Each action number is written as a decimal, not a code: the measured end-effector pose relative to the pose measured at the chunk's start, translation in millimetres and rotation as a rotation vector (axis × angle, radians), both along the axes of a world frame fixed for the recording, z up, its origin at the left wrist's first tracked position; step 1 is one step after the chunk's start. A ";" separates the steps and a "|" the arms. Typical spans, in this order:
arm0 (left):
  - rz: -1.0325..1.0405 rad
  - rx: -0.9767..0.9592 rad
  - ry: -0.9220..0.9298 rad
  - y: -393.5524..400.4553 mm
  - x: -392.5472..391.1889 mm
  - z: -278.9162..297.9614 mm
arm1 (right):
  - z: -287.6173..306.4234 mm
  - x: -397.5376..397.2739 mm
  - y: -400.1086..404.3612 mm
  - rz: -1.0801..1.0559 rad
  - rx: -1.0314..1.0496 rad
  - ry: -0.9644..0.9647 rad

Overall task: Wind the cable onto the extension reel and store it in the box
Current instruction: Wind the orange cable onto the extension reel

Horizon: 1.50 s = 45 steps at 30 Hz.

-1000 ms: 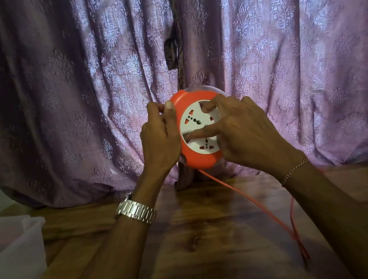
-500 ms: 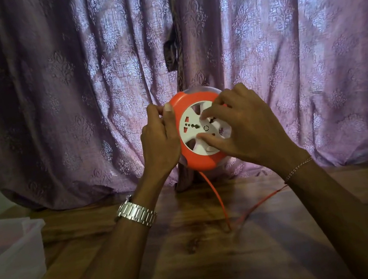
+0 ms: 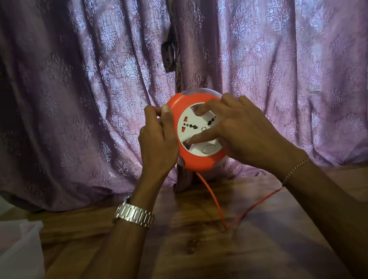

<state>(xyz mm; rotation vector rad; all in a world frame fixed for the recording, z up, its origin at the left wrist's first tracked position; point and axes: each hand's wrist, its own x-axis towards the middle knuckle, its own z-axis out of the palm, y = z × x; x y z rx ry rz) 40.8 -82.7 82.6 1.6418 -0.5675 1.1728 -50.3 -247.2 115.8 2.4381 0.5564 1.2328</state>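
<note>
Orange plastic fills the middle of the view: the extension reel [image 3: 198,135] is held up off the table, facing the wearer. Left hand [image 3: 158,140] is clamped on the reel's left rim, thumb up along the edge, steadying it. Right hand [image 3: 244,132] lies across the white socket face [image 3: 190,126], index finger and thumb hooked into its cut-outs, set to crank it round.

Out from the bottom of the reel drops the orange cable [image 3: 212,197], down to the wooden table [image 3: 197,268], where it doubles back sharply and runs right, passing out of sight behind the right forearm. How much is left unwound, I can't tell.

Now the risks. That sharp fold on the tabletop looks like the trouble spot: crank fast and it could pull up as a kink or a knot and jam at the reel's mouth. Fingertips in those cut-outs have a slim purchase, so a snag could pop them free. If the left grip slackens, the whole housing would turn instead of the spool. And a loose tail could whip across the table.

Far left, the translucent box [image 3: 9,256] sits waiting at the table's edge, well apart from the reel.
</note>
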 end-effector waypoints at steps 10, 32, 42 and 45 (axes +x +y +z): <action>-0.008 -0.016 -0.025 1.3 0.1 1.2 | -7.4 7.2 1.7 0.026 0.257 -0.127; 0.011 0.026 -0.024 -1.2 0.2 -1.6 | -2.9 8.4 -3.4 0.159 0.057 0.028; 0.006 0.040 -0.026 0.7 -1.1 -0.3 | -7.1 8.4 0.3 0.078 0.193 0.005; -0.001 0.026 -0.023 1.2 -1.2 0.5 | -10.2 10.2 1.0 0.096 0.276 -0.053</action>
